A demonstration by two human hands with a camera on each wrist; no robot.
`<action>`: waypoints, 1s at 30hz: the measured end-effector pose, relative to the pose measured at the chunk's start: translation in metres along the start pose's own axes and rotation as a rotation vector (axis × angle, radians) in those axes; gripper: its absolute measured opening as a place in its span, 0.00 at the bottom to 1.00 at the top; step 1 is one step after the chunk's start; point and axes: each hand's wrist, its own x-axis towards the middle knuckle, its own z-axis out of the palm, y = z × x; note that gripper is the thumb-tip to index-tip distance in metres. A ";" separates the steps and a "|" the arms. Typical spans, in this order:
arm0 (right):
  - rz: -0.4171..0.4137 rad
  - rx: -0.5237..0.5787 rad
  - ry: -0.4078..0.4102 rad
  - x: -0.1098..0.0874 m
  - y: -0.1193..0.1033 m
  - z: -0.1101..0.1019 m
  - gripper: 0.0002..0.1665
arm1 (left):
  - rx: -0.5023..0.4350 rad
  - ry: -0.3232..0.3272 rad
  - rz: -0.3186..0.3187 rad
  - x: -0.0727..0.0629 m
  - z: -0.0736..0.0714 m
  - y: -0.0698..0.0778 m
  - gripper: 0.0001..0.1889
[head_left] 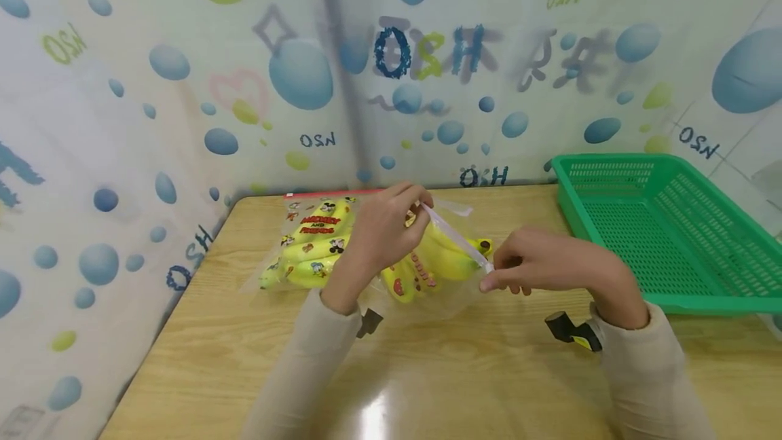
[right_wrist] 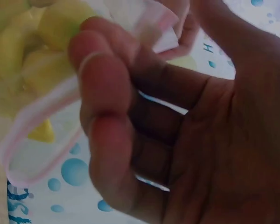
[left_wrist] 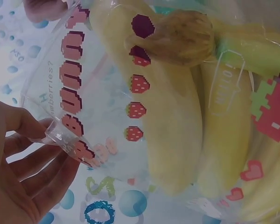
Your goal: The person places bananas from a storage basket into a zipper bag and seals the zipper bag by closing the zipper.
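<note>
My left hand (head_left: 391, 226) pinches the top edge of a clear zip bag (left_wrist: 71, 70) with pink lettering and strawberry prints. Yellow bananas (left_wrist: 172, 121) lie inside it, showing through the plastic. At the other end of the bag's pale zip strip (head_left: 458, 240), my right hand (head_left: 544, 263) pinches the strip's corner between thumb and finger. The strip runs taut between both hands in the head view; in the right wrist view it loops apart, blurred. To the left lies another clear bag (head_left: 320, 223), with a red top edge and cartoon prints, also holding bananas.
A green plastic basket (head_left: 568, 199) stands on the right side of the wooden table (head_left: 244, 372). Behind the table hangs a white curtain (head_left: 403, 134) printed with blue and green drops. Black wrist mounts (head_left: 571, 328) sit at both cuffs.
</note>
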 end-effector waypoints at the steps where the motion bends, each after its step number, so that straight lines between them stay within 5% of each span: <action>1: 0.010 0.004 -0.029 0.002 0.000 0.001 0.23 | 0.003 0.005 0.000 0.000 0.000 0.000 0.06; 8: 0.102 -0.017 -0.026 0.004 0.001 0.001 0.17 | -0.002 0.015 -0.006 0.000 0.002 -0.001 0.07; 13: 0.136 -0.065 0.080 -0.001 0.003 -0.005 0.13 | -0.011 0.025 -0.006 0.000 0.001 0.000 0.07; 23: 0.155 -0.279 0.498 -0.006 0.009 -0.009 0.12 | 0.012 0.053 -0.016 0.003 -0.003 0.001 0.08; 30: 0.083 -0.239 0.912 0.003 0.010 -0.004 0.09 | 0.055 0.144 0.000 0.001 -0.010 0.001 0.07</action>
